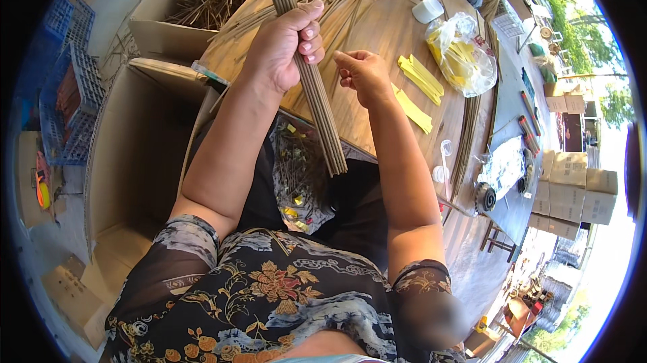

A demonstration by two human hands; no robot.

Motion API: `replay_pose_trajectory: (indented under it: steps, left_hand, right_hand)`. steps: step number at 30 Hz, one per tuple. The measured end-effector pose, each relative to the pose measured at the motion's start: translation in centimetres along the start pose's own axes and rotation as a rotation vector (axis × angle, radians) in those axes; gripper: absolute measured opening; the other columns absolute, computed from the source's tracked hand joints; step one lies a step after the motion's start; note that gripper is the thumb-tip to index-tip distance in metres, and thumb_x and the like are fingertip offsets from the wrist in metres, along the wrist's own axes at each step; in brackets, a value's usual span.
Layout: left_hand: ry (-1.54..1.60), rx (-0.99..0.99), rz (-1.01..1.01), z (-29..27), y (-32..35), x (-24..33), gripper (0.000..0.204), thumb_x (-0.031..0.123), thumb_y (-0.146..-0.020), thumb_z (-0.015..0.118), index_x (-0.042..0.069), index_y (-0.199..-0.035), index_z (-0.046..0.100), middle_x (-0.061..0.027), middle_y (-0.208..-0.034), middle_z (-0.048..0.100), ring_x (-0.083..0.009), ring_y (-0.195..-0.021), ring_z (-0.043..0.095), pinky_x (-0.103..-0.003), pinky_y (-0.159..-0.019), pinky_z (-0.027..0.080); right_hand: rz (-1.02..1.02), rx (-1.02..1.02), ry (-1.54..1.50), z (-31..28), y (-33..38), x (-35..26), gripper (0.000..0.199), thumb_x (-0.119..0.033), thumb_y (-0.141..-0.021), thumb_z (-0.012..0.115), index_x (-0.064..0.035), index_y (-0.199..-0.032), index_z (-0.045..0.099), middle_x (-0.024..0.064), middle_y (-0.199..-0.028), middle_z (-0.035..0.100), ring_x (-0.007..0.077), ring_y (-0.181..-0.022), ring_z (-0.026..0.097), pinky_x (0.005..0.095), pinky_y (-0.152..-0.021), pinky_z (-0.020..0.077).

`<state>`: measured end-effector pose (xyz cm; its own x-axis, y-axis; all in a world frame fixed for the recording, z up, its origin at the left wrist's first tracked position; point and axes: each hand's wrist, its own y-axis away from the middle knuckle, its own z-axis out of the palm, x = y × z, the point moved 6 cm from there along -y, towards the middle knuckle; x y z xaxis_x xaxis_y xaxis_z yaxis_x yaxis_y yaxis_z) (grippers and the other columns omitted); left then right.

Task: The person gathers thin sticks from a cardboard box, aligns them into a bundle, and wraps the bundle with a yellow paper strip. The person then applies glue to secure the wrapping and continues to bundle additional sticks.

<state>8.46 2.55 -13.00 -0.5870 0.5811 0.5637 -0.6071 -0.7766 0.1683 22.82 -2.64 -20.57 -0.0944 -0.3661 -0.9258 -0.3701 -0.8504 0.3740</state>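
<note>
Fingers of the left hand curl clamped around a bundle of thin brown sticks, while the right hand hovers just beside it, thumb and forefinger tips together (whether anything fine is pinched there, I cannot tell). Largest about them is the wooden table, with an open cardboard box to its left. Next in size comes the bundle: it slants over the table, its upper end running out of view, its lower end jutting past the near edge. It should handle as light and stiff; the sticks seem dry, likely to slide lengthwise on each other, and a single one would probably snap if bent hard. A full wrap around the middle looks the surest hold. Smaller, a clear plastic bag with yellow strips inside lies to the right; then loose yellow strips near the right hand; last, a white container.
</note>
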Motion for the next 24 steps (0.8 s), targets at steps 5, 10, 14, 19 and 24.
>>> replay_pose_trajectory:
  steps: [5, 10, 14, 19, 24]
  left_hand:
    - [-0.044, 0.0, -0.03, -0.4, -0.2, -0.5, 0.011, 0.015, -0.085, 0.056, 0.008, -0.079, 0.051, 0.0057, -0.052, 0.039, -0.0035, -0.041, 0.034, -0.02, -0.039, 0.029]
    - [-0.08, 0.131, 0.068, -0.7, 0.0, -2.2, 0.014, 0.016, -0.082, 0.061, 0.01, -0.074, 0.051, 0.004, -0.053, 0.041, -0.0055, -0.041, 0.036, -0.021, -0.04, 0.03]
    - [-0.183, 0.1, 0.062, -0.1, 0.6, -3.9, 0.017, 0.02, -0.082, 0.062, 0.009, -0.075, 0.051, 0.0035, -0.052, 0.043, -0.006, -0.043, 0.04, -0.021, -0.042, 0.034]
    - [-0.035, -0.113, -0.212, 0.7, 0.8, -5.5, 0.021, 0.026, -0.083, 0.062, 0.007, -0.084, 0.052, 0.0031, -0.057, 0.046, -0.0054, -0.044, 0.041, -0.02, -0.044, 0.035]
    - [0.004, -0.177, -0.208, 0.6, 0.9, -5.6, 0.014, 0.019, -0.084, 0.058, 0.008, -0.079, 0.05, 0.0046, -0.055, 0.043, -0.004, -0.042, 0.038, -0.019, -0.041, 0.032]
  right_hand:
    - [-0.107, -0.022, 0.077, 1.1, 3.5, -2.2, 0.038, -0.032, -0.081, 0.063, 0.0032, -0.095, 0.056, 0.0061, -0.079, 0.058, 0.0111, -0.066, 0.055, 0.0236, -0.059, 0.0459]
    - [-0.163, -0.278, 0.283, 4.0, 9.9, -0.6, 0.05, -0.03, -0.074, 0.069, 0.004, -0.104, 0.048, 0.0099, -0.081, 0.06, 0.0175, -0.075, 0.058, 0.0299, -0.067, 0.0454]
    - [-0.343, 0.06, 0.488, 3.6, 11.3, 1.2, 0.028, -0.02, -0.079, 0.062, 0.0012, -0.087, 0.045, 0.0102, -0.068, 0.056, 0.0218, -0.063, 0.056, 0.0339, -0.057, 0.0435]
    - [0.139, -0.377, -0.267, 4.8, 13.7, 2.1, 0.022, -0.019, -0.084, 0.058, -0.0052, -0.081, 0.041, 0.002, -0.056, 0.046, 0.0128, -0.043, 0.046, 0.0267, -0.038, 0.0367]
    - [0.204, -0.499, -0.481, 5.4, 15.0, 1.9, 0.021, -0.019, -0.085, 0.056, -0.0078, -0.077, 0.04, -0.0004, -0.054, 0.041, 0.008, -0.039, 0.039, 0.0215, -0.036, 0.0323]
